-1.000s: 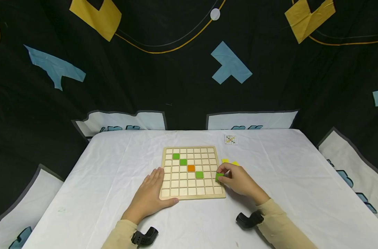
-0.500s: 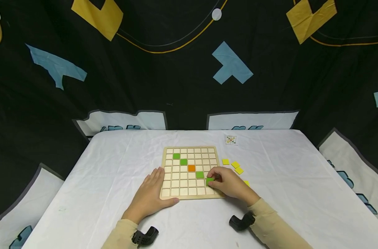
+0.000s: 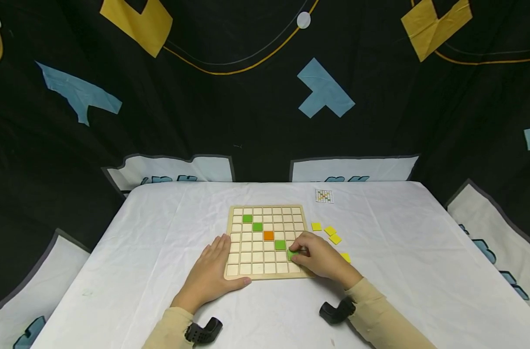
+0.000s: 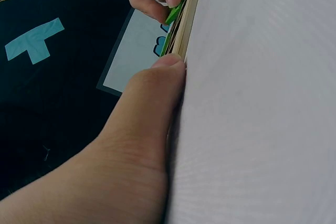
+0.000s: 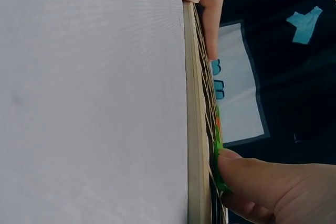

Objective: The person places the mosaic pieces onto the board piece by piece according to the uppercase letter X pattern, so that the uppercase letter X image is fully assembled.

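Observation:
A square wooden grid board (image 3: 257, 278) lies on the white table, with three green tiles (image 3: 258, 227) and an orange tile (image 3: 268, 235) in a diagonal run of its cells. My left hand (image 3: 207, 276) rests against the board's left side, fingers straight, thumb along the front edge. Between thumb and fingers, my right hand (image 3: 323, 259) pinches another green tile (image 5: 218, 169) over the lower right cells, diagonally below the nearest green one. This tile looks tilted in the right wrist view, and the fingers partly cover it. Whether its lower edge touches the board, I cannot tell.
Several yellow tiles (image 3: 330, 230) lie loose to the right of the board, one partly behind the right hand. A small printed grid card (image 3: 324, 196) is near the table's back edge. Each wrist wears a black camera mount (image 3: 203, 331).
My right hand has carried the green tile leftward from the board's right edge to over its lower right cells, and in the last half second barely shifted. The left hand stays put.

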`<act>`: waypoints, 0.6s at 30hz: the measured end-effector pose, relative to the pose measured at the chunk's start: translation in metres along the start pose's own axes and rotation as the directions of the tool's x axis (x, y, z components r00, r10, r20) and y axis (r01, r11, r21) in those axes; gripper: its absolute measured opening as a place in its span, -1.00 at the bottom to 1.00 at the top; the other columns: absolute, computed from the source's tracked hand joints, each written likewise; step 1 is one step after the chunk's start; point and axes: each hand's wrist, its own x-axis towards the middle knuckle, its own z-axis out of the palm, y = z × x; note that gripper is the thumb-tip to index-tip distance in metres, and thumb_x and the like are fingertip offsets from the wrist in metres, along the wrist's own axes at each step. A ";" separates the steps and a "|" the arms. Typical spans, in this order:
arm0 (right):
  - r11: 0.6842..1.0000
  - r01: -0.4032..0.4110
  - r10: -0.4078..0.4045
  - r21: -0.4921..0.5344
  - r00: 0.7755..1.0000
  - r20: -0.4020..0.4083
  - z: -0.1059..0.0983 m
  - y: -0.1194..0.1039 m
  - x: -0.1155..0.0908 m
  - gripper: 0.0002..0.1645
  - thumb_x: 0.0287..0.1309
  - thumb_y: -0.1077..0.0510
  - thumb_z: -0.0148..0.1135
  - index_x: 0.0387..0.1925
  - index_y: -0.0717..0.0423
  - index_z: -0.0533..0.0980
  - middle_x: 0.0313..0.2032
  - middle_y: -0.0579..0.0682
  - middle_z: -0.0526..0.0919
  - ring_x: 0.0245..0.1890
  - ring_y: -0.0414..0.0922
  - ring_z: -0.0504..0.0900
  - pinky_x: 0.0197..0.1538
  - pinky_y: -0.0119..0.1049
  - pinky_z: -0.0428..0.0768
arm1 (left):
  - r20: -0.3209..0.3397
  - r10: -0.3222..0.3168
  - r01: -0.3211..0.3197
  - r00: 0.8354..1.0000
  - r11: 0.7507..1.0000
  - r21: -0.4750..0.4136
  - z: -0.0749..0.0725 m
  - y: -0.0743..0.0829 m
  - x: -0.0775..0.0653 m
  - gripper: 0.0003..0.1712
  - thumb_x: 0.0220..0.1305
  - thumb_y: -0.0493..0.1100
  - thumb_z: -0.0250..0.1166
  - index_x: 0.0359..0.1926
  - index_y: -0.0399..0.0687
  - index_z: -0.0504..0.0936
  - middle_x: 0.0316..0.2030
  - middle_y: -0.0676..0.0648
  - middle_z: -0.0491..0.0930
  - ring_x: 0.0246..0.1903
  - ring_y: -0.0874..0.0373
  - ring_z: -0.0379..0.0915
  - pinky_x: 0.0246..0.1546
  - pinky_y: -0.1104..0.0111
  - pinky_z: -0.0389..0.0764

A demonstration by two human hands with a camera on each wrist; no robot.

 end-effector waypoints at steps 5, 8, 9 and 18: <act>0.999 0.030 -0.030 0.012 0.999 0.029 -0.003 0.001 -0.003 -0.88 0.17 0.14 0.41 -0.23 -0.06 0.71 -0.21 -0.23 0.56 -0.33 -0.25 0.47 -0.24 -0.43 0.49 | 0.003 0.001 -0.001 1.000 1.000 0.002 0.000 0.000 0.000 0.47 -0.07 0.66 0.22 0.54 -0.29 -0.03 0.56 -0.21 -0.04 0.57 -0.12 -0.16 0.55 -0.05 -0.01; 0.999 0.022 -0.023 0.027 1.000 0.021 -0.008 0.003 -0.003 -0.88 0.19 0.13 0.39 -0.22 -0.08 0.72 -0.23 -0.24 0.55 -0.34 -0.23 0.47 -0.27 -0.43 0.49 | 0.008 0.003 -0.003 1.000 1.000 0.004 0.000 0.001 0.001 0.47 -0.06 0.66 0.21 0.54 -0.30 -0.02 0.56 -0.22 -0.03 0.56 -0.13 -0.15 0.54 -0.05 0.00; 1.000 0.017 -0.018 0.026 1.000 0.008 -0.010 0.005 -0.003 -0.88 0.21 0.12 0.37 -0.20 -0.08 0.72 -0.24 -0.25 0.55 -0.34 -0.23 0.47 -0.28 -0.43 0.50 | 0.009 0.003 -0.003 1.000 1.000 0.005 0.000 0.001 0.001 0.47 -0.06 0.66 0.21 0.54 -0.30 -0.03 0.56 -0.22 -0.03 0.56 -0.13 -0.15 0.54 -0.05 0.00; 0.967 -0.164 0.116 -0.197 0.965 -0.235 -0.026 0.027 0.008 -0.67 0.23 0.16 0.33 0.04 0.06 0.63 -0.32 -0.08 0.60 -0.35 -0.15 0.45 -0.29 -0.27 0.45 | 0.019 -0.002 0.002 1.000 1.000 0.005 -0.001 0.001 0.001 0.47 -0.06 0.66 0.21 0.54 -0.30 -0.03 0.56 -0.22 -0.04 0.57 -0.13 -0.17 0.55 -0.05 -0.01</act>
